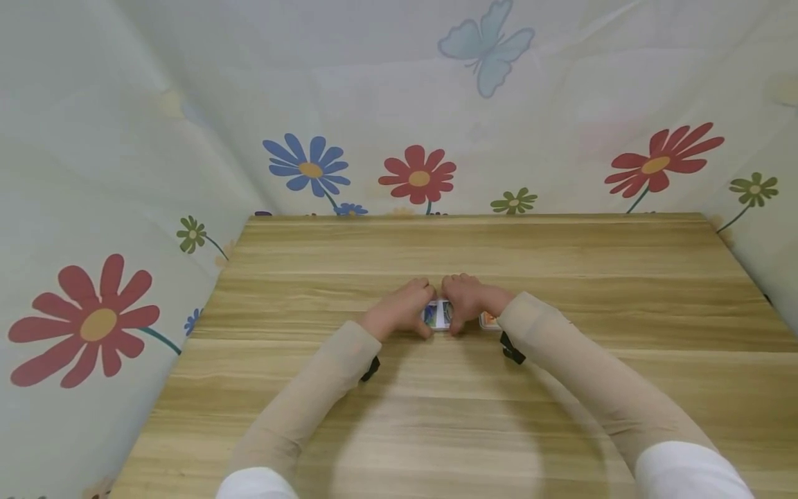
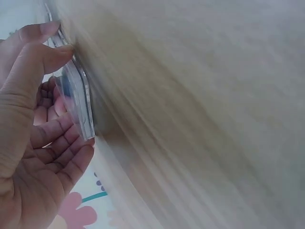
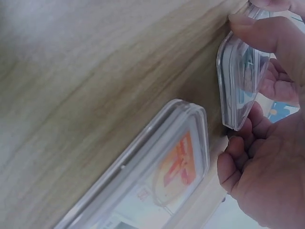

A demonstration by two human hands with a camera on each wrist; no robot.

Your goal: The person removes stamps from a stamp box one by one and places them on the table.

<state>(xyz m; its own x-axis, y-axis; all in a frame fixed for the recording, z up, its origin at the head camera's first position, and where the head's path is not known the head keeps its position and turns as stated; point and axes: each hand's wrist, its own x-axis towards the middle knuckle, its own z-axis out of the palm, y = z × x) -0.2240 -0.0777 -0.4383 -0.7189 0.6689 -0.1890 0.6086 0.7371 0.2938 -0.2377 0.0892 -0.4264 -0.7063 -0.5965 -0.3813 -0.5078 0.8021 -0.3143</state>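
Note:
A flat clear plastic case [image 1: 440, 317] with a white and blue-green printed insert lies between the two hands at mid-table. My left hand [image 1: 402, 309] grips its left end, thumb on the near edge and fingers along the far one. At the other end my right hand [image 1: 466, 299] holds it the same way, thumb and fingertips at opposite edges. Both wrist views show the case's [image 2: 82, 102] layered rim close over the wood. A second clear case [image 3: 178, 162] with an orange and white print rests on the table beside the right hand, partly covered by the right wrist in the head view.
The wood-grain table [image 1: 436, 409] spreads out around the hands. Behind it and at both sides hangs a pale sheet [image 1: 206, 83] printed with flowers and a butterfly. A black strap [image 1: 512, 348] shows under the right wrist.

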